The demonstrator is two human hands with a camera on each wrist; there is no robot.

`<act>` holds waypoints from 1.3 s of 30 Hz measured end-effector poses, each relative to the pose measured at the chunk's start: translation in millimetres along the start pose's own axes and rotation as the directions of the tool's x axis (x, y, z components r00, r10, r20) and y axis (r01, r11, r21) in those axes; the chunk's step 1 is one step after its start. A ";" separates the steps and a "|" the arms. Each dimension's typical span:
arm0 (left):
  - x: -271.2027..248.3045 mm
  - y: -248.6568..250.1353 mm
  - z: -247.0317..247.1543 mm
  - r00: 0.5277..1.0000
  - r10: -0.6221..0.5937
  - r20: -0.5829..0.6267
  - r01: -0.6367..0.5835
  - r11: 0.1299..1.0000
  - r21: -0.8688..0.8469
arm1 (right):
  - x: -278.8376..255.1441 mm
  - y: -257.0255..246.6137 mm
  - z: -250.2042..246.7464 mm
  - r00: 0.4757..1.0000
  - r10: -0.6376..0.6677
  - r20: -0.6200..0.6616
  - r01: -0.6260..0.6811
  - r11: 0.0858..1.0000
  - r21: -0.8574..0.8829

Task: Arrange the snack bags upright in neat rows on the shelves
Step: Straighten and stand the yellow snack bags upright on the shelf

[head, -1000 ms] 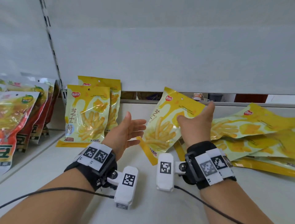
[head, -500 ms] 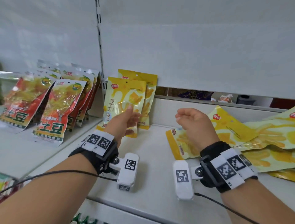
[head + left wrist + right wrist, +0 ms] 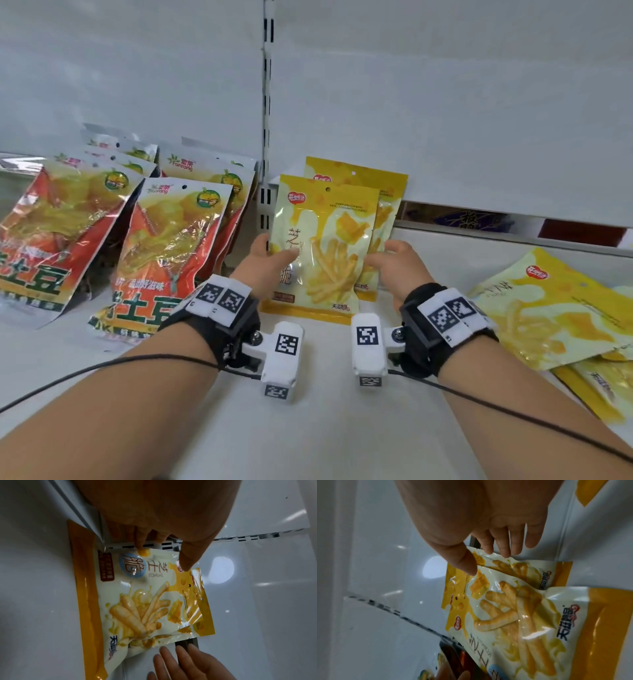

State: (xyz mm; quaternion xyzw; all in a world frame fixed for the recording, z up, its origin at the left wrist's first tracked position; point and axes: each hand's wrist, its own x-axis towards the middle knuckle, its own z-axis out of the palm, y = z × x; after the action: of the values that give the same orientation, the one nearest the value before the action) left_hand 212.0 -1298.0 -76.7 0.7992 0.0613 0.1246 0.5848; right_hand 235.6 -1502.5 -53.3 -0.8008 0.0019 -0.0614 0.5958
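We had both hands at the front bag (image 3: 325, 246), which stood upright on the shelf (image 3: 325, 428) with a second yellow bag (image 3: 383, 192) leaning close behind it, near the back wall. Our left hand (image 3: 263, 263) held its left edge, the thumb across the front and the fingers (image 3: 139, 539) going behind the bag. Our right hand (image 3: 394, 263) was just beside the right edge with the fingers (image 3: 501, 547) spread and relaxed, gripping nothing; whether they touched the film we could not tell.

The bag looked light and thin, a glossy film with some air and brittle sticks inside (so it was probably slippery and easy to crush). In our judgement it was best to take it by the two side edges or by the flat top seal, with soft pressure, and to set the bottom seam flat so that it did not slide forward.

To the left, past the slotted post (image 3: 265, 102), stood rows of red bags (image 3: 164, 260), leaning backward. To the right several yellow bags lay flat in a loose pile (image 3: 548, 308), not yet arranged. Nothing stood between our hands and the front bag.
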 end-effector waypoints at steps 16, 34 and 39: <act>15.4 7.3 4.4 0.986 0.132 0.101 -0.045 0.799 -0.600 | -21.9 -7.8 -5.6 0.985 -0.144 -0.096 0.170 0.902 0.397; 0.9 -10.1 5.1 0.959 0.113 0.261 0.059 0.820 -0.569 | -35.8 14.4 -3.1 0.990 -0.124 -0.073 0.143 0.868 0.476; 5.7 -13.9 4.2 0.975 0.073 0.209 0.072 0.788 -0.611 | -35.7 16.1 1.6 0.997 -0.070 -0.011 0.068 0.890 0.452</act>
State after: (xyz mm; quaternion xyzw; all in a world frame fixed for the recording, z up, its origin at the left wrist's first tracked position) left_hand 219.3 -1296.1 -90.4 0.5741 -0.0481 0.0479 0.8160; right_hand 201.5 -1503.0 -72.6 -0.6402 -0.0426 -0.0790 0.7629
